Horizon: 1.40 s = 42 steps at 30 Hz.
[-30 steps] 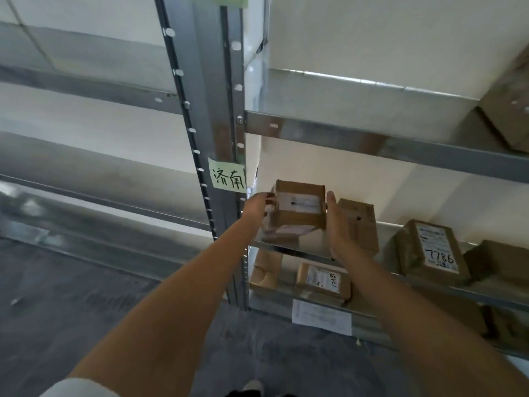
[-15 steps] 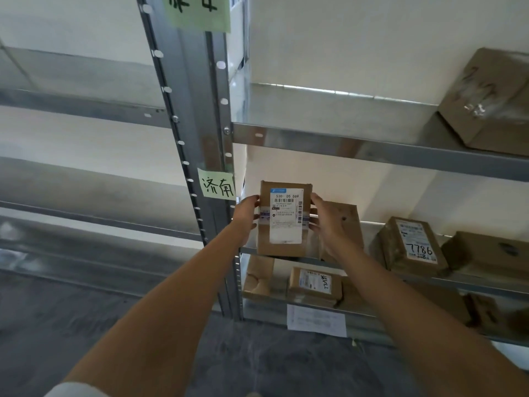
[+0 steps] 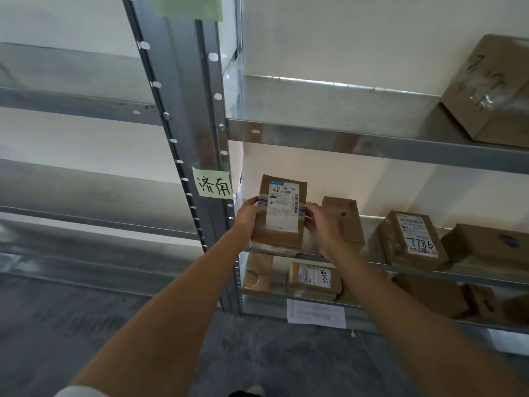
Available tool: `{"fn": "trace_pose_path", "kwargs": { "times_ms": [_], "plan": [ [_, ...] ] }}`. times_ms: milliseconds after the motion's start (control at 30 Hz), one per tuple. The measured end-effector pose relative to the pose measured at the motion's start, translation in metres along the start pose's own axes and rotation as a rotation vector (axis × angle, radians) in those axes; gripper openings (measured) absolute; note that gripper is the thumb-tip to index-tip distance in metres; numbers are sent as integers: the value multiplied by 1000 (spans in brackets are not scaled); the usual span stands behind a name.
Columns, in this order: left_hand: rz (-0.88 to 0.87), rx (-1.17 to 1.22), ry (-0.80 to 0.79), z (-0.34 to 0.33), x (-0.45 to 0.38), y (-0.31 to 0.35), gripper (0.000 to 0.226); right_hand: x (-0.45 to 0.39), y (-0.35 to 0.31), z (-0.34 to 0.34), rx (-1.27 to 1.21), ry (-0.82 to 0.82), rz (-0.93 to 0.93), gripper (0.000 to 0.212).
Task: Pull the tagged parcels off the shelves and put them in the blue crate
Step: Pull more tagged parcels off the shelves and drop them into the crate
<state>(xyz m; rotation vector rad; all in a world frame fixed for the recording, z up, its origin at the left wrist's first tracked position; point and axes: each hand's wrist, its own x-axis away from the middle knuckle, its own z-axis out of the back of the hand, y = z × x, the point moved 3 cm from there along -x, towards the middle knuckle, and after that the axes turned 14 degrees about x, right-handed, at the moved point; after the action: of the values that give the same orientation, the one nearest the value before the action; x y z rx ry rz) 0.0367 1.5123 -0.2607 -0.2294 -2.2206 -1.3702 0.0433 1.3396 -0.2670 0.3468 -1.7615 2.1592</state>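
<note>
Head view: both hands, left (image 3: 249, 217) and right (image 3: 320, 222), grip a labelled parcel (image 3: 282, 214) upright between them at the shelf (image 3: 400, 270) edge; next, carry it to the unseen crate.

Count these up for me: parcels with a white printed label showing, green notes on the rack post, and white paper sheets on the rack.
Parcels with printed label: 3 (held parcel, 7786 parcel, lower-shelf parcel)
Green notes: 2 (top note, lower note)
White sheets: 1 (white sheet)
Total: 6
</note>
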Motion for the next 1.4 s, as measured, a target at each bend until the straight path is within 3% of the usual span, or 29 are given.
{"fn": "trace_pose_path", "kwargs": {
  "times_ms": [100, 233, 433, 500, 567, 667, 733, 767, 867, 967, 1033, 1133, 1267, 1333, 1400],
  "plan": [
    [25, -75, -18, 3, -16, -18, 61, -2, 9, -9, 12, -54, -35, 19],
    [-23, -346, -36, 5, -31, -31, 59, -7, 27, -18, 14, -136, -147, 31],
    [-141, -639, -4, 6, -58, -33, 35, -21, 22, -32, 85, -243, -134, 30],
    [-204, -702, 24, -1, -60, -31, 37, -23, 18, -31, 187, -242, -112, 36],
    [-347, -738, 59, -14, -56, -22, 43, -28, 11, -16, 396, -125, -3, 48],
    [-579, -764, 86, -53, -43, -12, 50, -40, -1, 23, 867, 216, 237, 57],
    [-662, -723, 79, -82, -38, -17, 49, -51, 4, 49, 1167, 346, 272, 68],
    [-664, -700, 88, -95, -38, -25, 46, -54, 10, 60, 1223, 336, 222, 78],
    [-558, -563, 165, -122, -41, -57, 35, -55, 38, 84, 1207, 193, 95, 102],
    [-434, -517, 267, -130, -46, -85, 34, -56, 53, 101, 1129, 136, 132, 99],
    [-355, -582, 254, -128, -50, -103, 36, -57, 58, 115, 1071, 147, 174, 96],
    [-197, -642, 202, -128, -53, -124, 37, -58, 64, 136, 702, 115, 202, 87],
    [210, -155, 215, -143, -44, -144, 44, -58, 64, 157, 113, -6, 93, 57],
    [379, 57, 169, -152, -35, -147, 51, -61, 67, 165, 50, -58, -15, 54],
    [428, 131, 111, -156, -29, -143, 45, -60, 68, 173, -4, -103, -72, 40]
  ]
}}
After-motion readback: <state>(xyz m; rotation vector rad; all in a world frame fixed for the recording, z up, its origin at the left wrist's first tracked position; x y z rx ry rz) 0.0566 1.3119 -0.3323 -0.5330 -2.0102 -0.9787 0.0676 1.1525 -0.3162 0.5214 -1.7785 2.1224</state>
